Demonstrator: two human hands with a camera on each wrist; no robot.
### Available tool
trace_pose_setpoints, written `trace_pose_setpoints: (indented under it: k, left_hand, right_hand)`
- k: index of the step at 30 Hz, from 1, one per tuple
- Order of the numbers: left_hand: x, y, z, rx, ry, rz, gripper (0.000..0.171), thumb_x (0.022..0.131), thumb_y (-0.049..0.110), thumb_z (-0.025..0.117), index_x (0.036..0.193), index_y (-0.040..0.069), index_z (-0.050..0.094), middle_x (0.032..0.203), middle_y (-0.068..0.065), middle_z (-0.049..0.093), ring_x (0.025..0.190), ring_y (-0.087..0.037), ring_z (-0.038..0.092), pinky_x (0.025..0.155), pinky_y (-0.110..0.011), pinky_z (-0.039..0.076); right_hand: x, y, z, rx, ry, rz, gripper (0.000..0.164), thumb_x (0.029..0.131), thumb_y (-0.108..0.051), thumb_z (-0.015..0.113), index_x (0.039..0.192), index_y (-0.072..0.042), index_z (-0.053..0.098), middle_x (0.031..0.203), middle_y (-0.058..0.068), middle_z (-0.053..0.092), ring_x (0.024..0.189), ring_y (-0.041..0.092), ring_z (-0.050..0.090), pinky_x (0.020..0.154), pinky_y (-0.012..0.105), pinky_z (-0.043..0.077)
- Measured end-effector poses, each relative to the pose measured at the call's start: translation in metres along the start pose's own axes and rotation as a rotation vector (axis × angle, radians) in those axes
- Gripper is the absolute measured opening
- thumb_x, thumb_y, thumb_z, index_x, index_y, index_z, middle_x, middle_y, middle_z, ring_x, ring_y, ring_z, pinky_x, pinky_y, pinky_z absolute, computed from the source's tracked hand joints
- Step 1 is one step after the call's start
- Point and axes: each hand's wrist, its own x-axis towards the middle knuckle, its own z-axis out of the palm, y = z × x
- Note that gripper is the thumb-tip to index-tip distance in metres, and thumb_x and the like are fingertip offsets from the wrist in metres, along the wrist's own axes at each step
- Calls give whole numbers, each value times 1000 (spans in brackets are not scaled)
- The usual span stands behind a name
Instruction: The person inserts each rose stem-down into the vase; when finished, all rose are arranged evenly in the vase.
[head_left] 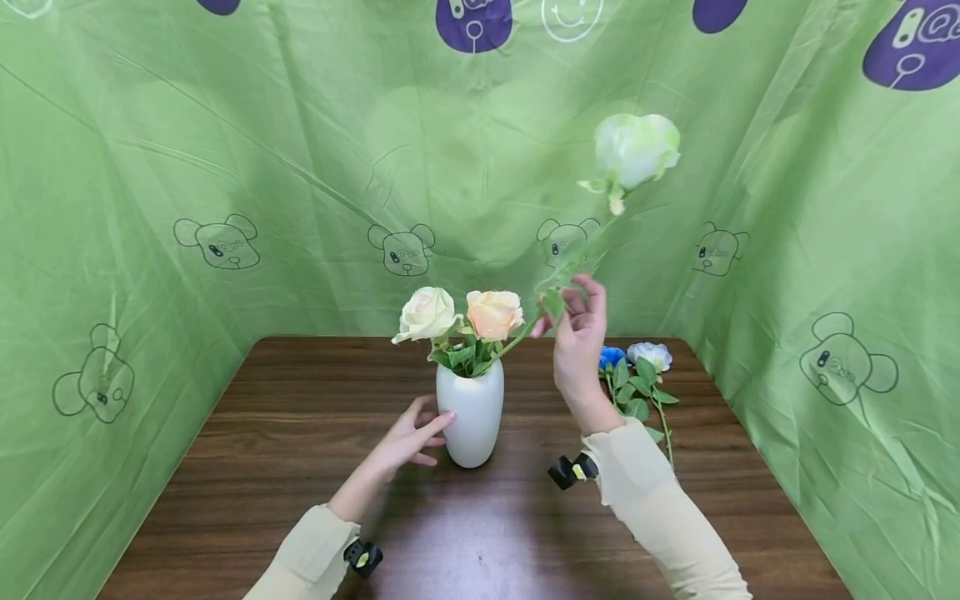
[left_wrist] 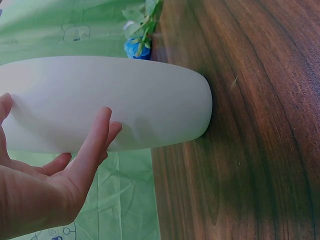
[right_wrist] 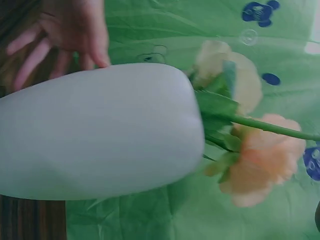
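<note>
A white vase stands upright on the wooden table, holding a cream rose and a peach rose. My left hand is at the vase's left side, its thumb touching the wall and its other fingers spread loosely; the left wrist view shows the fingertips against the white surface. Up to the right of the vase, my right hand pinches the leafy stem of a tall white-green rose. That stem slants down into the vase mouth, its lower end hidden inside.
A blue flower and a pale lilac flower lie with their leafy stems on the table's right side, partly behind my right arm. Green printed cloth hangs behind the table and along both sides.
</note>
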Motion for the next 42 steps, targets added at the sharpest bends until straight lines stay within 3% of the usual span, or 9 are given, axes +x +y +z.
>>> trace_pose_setpoints:
  k: [6, 11, 17, 21, 26, 34, 37, 42]
  left_hand:
    - [0, 1, 0, 1, 3, -3, 69, 82, 39, 61, 133, 11, 26, 127, -26, 36, 97, -39, 53, 59, -42, 52]
    - [0, 2, 0, 6, 1, -7, 70, 82, 40, 60, 134, 10, 25, 127, -27, 35, 98, -40, 52, 59, -41, 52]
    - [-1, 2, 1, 4, -3, -11, 71, 81, 41, 61, 134, 10, 24, 128, -27, 34, 99, -40, 52, 59, -41, 52]
    - [-1, 2, 1, 9, -4, -6, 70, 82, 40, 60, 134, 10, 24, 127, -27, 34, 98, -40, 52, 59, -41, 52]
    - [0, 1, 1, 0, 7, 2, 68, 82, 37, 60, 133, 8, 26, 126, -27, 36, 97, -40, 53, 58, -42, 52]
    - [-1, 2, 0, 5, 6, -6, 68, 82, 39, 60, 133, 10, 27, 127, -27, 36, 97, -40, 53, 58, -42, 52]
    - [-1, 2, 1, 8, 3, -8, 68, 82, 39, 60, 133, 10, 26, 127, -27, 35, 98, -40, 52, 58, -42, 52]
    - [-2, 3, 1, -1, 8, 0, 66, 83, 37, 60, 133, 9, 27, 127, -27, 36, 97, -41, 52, 58, -42, 52]
  right_hand:
    - [-12, 11, 8, -178, -176, -13, 26, 85, 12, 46, 109, 4, 39, 82, 8, 55, 48, 14, 49, 41, 25, 45]
    - [-25, 11, 18, -316, -262, -18, 28, 79, 21, 47, 104, 10, 41, 80, 16, 57, 54, 21, 53, 41, 22, 41]
    - [-40, 14, 23, -478, -327, 13, 24, 80, 14, 54, 102, 8, 46, 78, 18, 60, 53, 9, 48, 43, 20, 34]
    - [-49, 27, 16, -578, -364, 12, 23, 81, 8, 58, 101, 4, 49, 78, 13, 63, 51, 10, 47, 44, 22, 36]
    - [-57, 50, 2, -680, -378, -3, 20, 82, -5, 62, 100, -5, 54, 76, 3, 64, 53, 8, 49, 46, 22, 41]
    - [-59, 48, 1, -866, -349, -30, 8, 82, -15, 62, 89, -13, 59, 69, -8, 62, 51, 2, 46, 44, 21, 37]
    - [-57, 43, 3, -827, -323, -10, 7, 81, -13, 62, 88, -12, 60, 72, -8, 60, 51, 4, 45, 43, 21, 37]
    - [-43, 25, 12, -691, -239, -60, 7, 78, 1, 62, 85, 0, 61, 74, 5, 54, 54, 15, 45, 44, 22, 36]
